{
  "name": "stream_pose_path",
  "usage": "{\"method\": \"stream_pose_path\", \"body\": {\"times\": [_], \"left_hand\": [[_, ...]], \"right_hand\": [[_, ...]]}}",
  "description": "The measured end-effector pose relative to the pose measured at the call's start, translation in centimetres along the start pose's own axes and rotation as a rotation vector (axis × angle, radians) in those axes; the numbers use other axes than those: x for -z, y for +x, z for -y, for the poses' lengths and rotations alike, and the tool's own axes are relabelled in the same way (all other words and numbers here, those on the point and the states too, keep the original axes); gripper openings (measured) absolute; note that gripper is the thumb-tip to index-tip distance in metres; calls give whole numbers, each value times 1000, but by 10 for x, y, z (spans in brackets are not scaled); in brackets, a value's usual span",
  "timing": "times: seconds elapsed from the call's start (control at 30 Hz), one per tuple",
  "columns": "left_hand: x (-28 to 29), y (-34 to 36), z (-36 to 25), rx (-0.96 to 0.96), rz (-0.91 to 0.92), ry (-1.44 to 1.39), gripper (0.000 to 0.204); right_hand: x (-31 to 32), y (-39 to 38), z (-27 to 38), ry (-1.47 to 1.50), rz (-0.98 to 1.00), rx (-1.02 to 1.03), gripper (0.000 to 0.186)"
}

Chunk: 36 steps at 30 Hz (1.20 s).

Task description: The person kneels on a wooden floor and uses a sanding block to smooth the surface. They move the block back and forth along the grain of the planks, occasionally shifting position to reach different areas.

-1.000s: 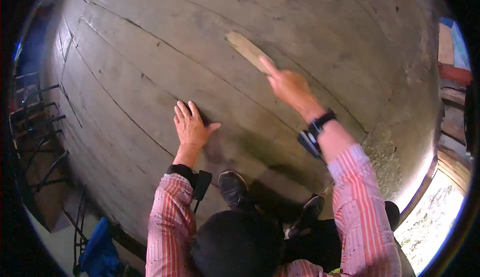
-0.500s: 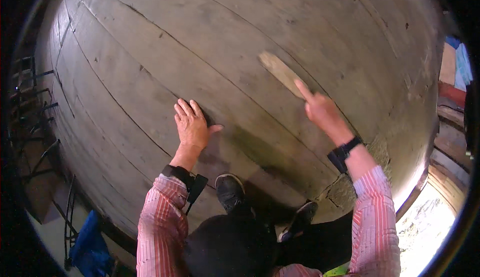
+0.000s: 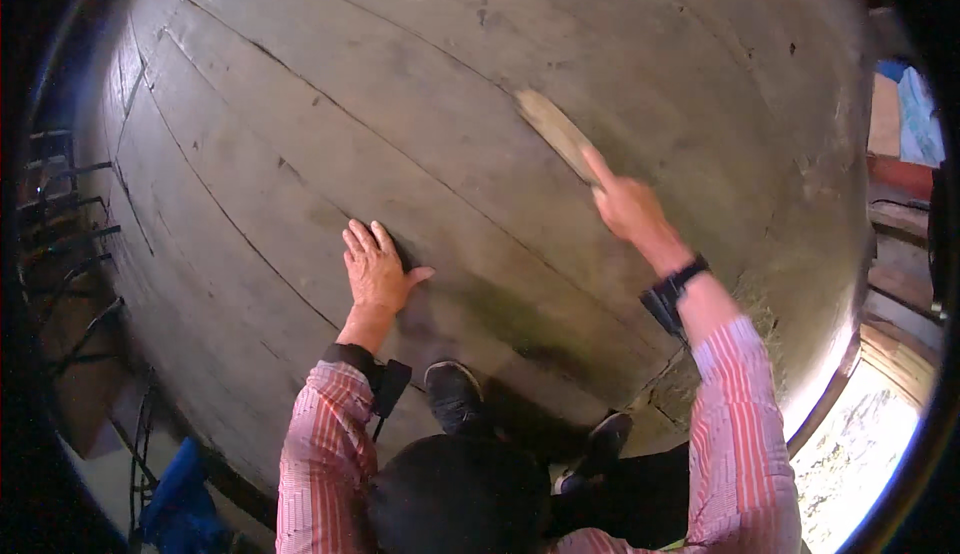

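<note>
My right hand [image 3: 632, 216] grips the near end of a long, flat, tan brush-like tool [image 3: 552, 126] with a rounded far end. The index finger is stretched along it and the other fingers are curled under, partly hidden. It lies low over a seam in the plank floor [image 3: 400, 84], pointing away and to the left. On the grey-brown boards to the left, my left hand [image 3: 376, 272] rests palm down, its fingers extended and thumb out to the side. Nothing shows in it.
My dark shoes [image 3: 453, 396] stand on the boards between my forearms. Dark metal frames [image 3: 75, 239] line the left side, with blue cloth [image 3: 183, 504] at lower left. Stacked boards [image 3: 905, 289] and a light blue cloth [image 3: 920, 119] lie beyond the floor's right edge.
The tool in my right hand has moved slightly farther right across the boards, onto the seam. My left hand stays planted. The whole view has shifted a little.
</note>
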<state>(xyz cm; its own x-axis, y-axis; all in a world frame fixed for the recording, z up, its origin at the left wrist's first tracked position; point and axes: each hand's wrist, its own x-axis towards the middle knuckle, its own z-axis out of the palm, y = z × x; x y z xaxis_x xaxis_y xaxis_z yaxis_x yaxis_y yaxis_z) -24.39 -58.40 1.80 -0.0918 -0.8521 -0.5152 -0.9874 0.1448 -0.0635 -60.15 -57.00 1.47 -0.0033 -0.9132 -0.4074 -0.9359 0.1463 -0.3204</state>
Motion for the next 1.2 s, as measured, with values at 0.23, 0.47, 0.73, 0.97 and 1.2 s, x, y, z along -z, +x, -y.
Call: {"method": "stream_pose_path", "body": {"times": [0.23, 0.47, 0.73, 0.97, 1.2], "left_hand": [[0, 1, -1, 0, -4, 11, 112], [-3, 2, -2, -11, -21, 15, 111], [-5, 3, 1, -24, -28, 37, 112], [-3, 2, 1, -26, -18, 45, 112], [-8, 3, 4, -34, -37, 40, 114]], "right_hand": [[-5, -91, -48, -22, -7, -61, 63], [12, -42, -20, -84, 112, -67, 59], [0, 12, 38, 165, -41, 3, 58], [-32, 43, 86, 135, -184, 197, 58], [-60, -84, 17, -101, -52, 155, 64]]}}
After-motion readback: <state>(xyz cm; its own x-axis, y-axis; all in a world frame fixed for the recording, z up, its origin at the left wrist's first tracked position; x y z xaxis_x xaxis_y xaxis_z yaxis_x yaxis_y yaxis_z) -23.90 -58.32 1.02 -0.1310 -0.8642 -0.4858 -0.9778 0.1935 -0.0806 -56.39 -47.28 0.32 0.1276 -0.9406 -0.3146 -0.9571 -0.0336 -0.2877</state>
